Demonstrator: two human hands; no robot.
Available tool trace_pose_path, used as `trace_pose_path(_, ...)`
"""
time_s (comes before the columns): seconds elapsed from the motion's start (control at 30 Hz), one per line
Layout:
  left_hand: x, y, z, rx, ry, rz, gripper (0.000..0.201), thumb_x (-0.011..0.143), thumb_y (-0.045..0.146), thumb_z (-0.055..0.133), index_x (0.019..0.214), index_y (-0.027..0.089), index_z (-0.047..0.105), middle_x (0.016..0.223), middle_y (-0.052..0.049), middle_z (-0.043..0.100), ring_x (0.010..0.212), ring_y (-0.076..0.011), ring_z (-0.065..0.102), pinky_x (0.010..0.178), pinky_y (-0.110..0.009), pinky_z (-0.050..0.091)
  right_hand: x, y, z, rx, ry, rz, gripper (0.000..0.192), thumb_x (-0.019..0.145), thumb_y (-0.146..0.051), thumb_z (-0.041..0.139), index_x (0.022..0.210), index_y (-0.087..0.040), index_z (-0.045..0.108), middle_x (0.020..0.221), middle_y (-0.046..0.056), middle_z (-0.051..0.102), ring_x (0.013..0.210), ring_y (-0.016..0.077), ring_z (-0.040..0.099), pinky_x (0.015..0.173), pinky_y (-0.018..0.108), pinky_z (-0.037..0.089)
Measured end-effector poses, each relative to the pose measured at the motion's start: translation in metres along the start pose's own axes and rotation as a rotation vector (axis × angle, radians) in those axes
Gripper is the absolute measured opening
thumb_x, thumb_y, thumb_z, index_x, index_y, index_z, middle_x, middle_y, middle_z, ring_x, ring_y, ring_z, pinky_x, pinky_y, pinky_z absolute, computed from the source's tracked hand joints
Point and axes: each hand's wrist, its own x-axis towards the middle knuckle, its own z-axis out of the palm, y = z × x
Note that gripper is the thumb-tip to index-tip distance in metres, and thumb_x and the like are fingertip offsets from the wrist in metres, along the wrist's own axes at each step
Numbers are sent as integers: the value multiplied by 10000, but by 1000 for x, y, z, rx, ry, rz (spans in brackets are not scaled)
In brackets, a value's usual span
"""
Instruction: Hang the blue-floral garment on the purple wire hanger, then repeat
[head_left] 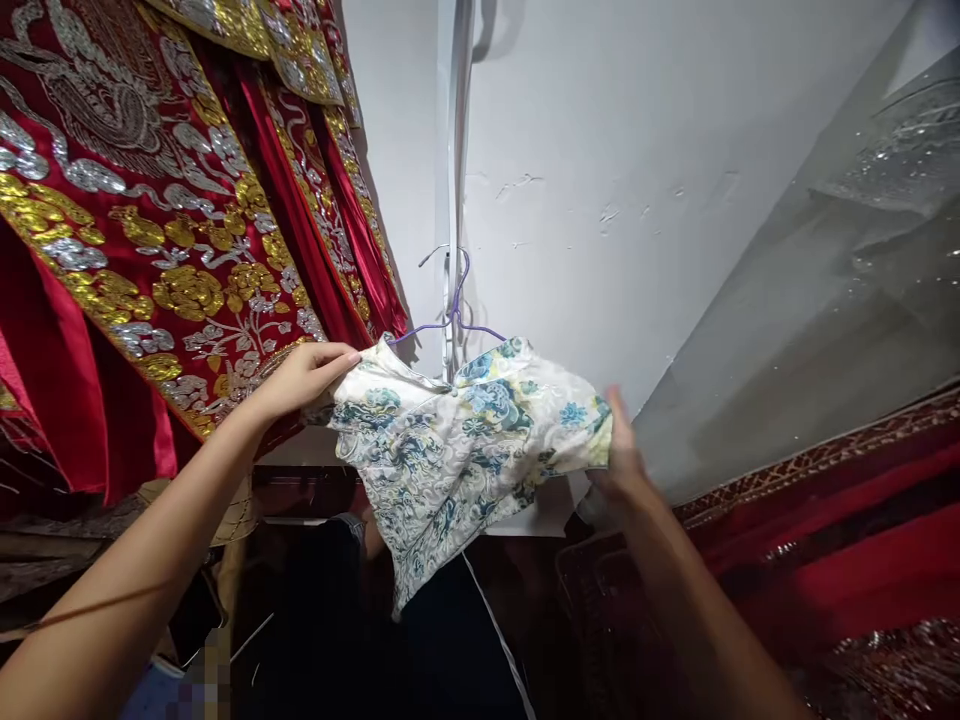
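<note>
A short-sleeved floral blouse (465,440), white with blue, green and yellow patterns, hangs spread out in front of me. Inside its neckline is a purple wire hanger (455,318), its hook pointing up and to the left. My left hand (313,374) pinches the blouse at the left shoulder, thumb on top and the other fingers hidden behind the cloth. At the opposite sleeve's edge, my right hand (624,450) grips the fabric. It is slightly blurred, with its thumb raised and its fingers mostly behind the sleeve. The lower hem slants down to the left.
Red garments with gold and silver embroidery (187,230) hang close on the left. A white upright pole (454,130) stands before a pale wall (615,150). On the right are a translucent cover (787,290) and red beaded fabric (870,560). The floor below is dark.
</note>
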Motion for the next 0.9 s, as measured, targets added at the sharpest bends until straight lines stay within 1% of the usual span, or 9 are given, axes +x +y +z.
trace_pose_path(0.07, -1, -1, 2, 9, 62, 27, 376, 936, 501, 554, 884, 179, 741, 789, -11, 710, 696, -160, 608, 631, -235, 443, -1, -10, -8, 8, 8, 17, 596, 868, -759, 518, 939, -205, 725, 798, 69, 722, 699, 230, 678, 556, 316, 540)
trace_pose_path(0.17, 10, 9, 6, 34, 239, 99, 328, 939, 449, 566, 1011, 191, 756, 997, -44, 760, 895, -213, 678, 816, -292, 512, -4, -34, -6, -49, 15, -3, 348, 757, -522, 807, 887, -209, 728, 676, 6, 680, 572, 160, 614, 503, 240, 479)
trace_pose_path(0.3, 20, 36, 7, 153, 500, 259, 318, 981, 370, 507, 1162, 210, 714, 1204, -75, 701, 1148, -243, 625, 1033, -399, 468, -21, -56, 7, -6, 154, -21, 318, 783, -462, 790, 951, -201, 722, 688, 11, 678, 562, 166, 606, 494, 247, 478)
trace_pose_path(0.43, 7, 58, 19, 287, 349, 365, 472, 978, 385, 518, 1437, 273, 509, 1434, -78, 567, 1332, -275, 491, 1141, -487, 360, -65, -53, 15, -15, 185, 51, 300, 827, -507, 724, 980, -250, 696, 662, 6, 640, 533, 185, 560, 438, 266, 418)
trace_pose_path(0.57, -7, 58, 44, 216, 273, 334, 451, 969, 415, 519, 1385, 243, 510, 1331, -106, 609, 1233, -290, 538, 1084, -482, 385, -114, -54, 32, -204, -238, -15, 256, 834, -482, 732, 953, -257, 701, 854, 51, 692, 720, 230, 626, 602, 302, 501)
trace_pose_path(0.63, -12, 51, 57, 57, 278, 254, 318, 1008, 449, 425, 1067, 211, 628, 1028, -84, 672, 973, -246, 613, 903, -407, 469, -127, -63, 45, -241, -600, -21, 448, 809, -585, 733, 1125, -268, 720, 1053, 89, 714, 906, 283, 657, 786, 351, 530)
trace_pose_path(0.7, -15, 46, 66, -143, 290, 164, 442, 1022, 510, 365, 752, 212, 549, 742, -34, 581, 715, -191, 557, 704, -345, 452, -130, -72, 58, -166, -884, 23, 684, 805, -728, 645, 1320, -279, 660, 1176, 110, 708, 1007, 310, 664, 910, 389, 510)
trace_pose_path(0.77, -16, 50, 71, -381, 301, 101, 507, 1004, 579, 380, 645, 224, 428, 613, 4, 462, 594, -163, 478, 602, -323, 403, -127, -75, 66, -79, -998, 71, 742, 840, -752, 573, 1412, -280, 597, 1226, 118, 702, 1071, 311, 666, 975, 403, 482)
trace_pose_path(0.9, 3, 81, 68, -891, 318, 40, 583, 979, 668, 363, 608, 228, 268, 504, 63, 264, 456, -117, 356, 594, -319, 439, -119, -57, 68, -17, -948, 73, 539, 932, -595, 587, 1359, -267, 625, 1107, 111, 744, 1028, 272, 694, 929, 372, 488)
